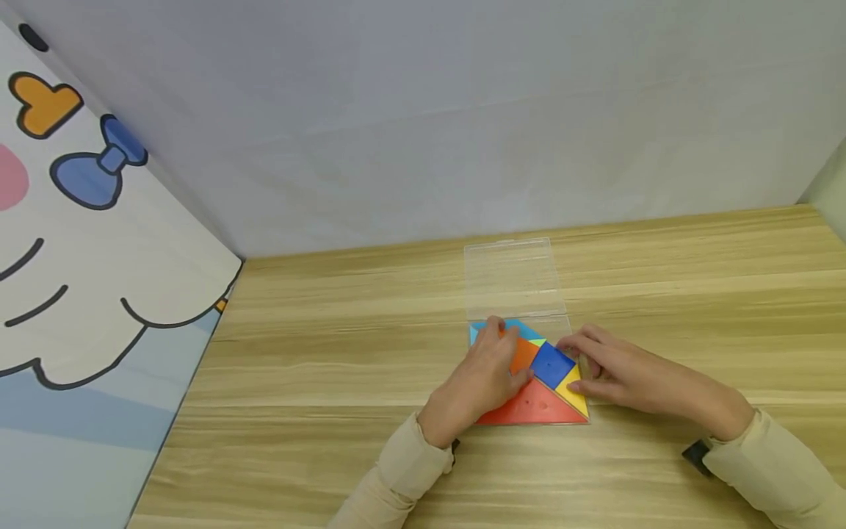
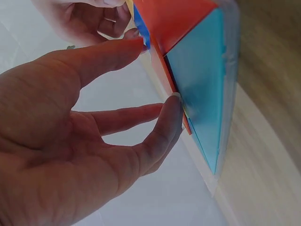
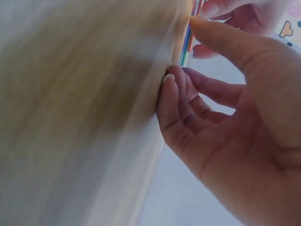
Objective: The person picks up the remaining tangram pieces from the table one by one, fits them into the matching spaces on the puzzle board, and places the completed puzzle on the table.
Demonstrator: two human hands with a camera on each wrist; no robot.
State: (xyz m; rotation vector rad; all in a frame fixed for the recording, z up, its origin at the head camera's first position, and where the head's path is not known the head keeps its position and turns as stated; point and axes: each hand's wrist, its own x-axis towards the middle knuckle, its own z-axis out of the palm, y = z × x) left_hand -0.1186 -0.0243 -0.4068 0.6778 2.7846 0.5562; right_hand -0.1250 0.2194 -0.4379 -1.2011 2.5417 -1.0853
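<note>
A colourful tangram lies in a clear plastic case (image 1: 579, 325) on the table. My left hand (image 1: 485, 367) is over its left part, pinching the orange piece (image 1: 524, 354) between thumb and fingertips; in the left wrist view this piece sits slightly above the turquoise piece (image 2: 200, 84). My right hand (image 1: 617, 371) is at the right edge, thumb on the yellow piece (image 1: 573, 397) and a fingertip at the corner of the blue square (image 1: 551, 365). A large red triangle (image 1: 529, 408) lies along the near side. Light green (image 1: 538, 342) shows beside the orange piece.
The case's transparent lid (image 1: 512, 279) lies folded back behind the tangram on the wood-grain table (image 1: 317, 367). A pale cloth wall (image 1: 423, 132) stands along the back edge, and a cartoon-printed panel (image 1: 132, 272) borders the left side.
</note>
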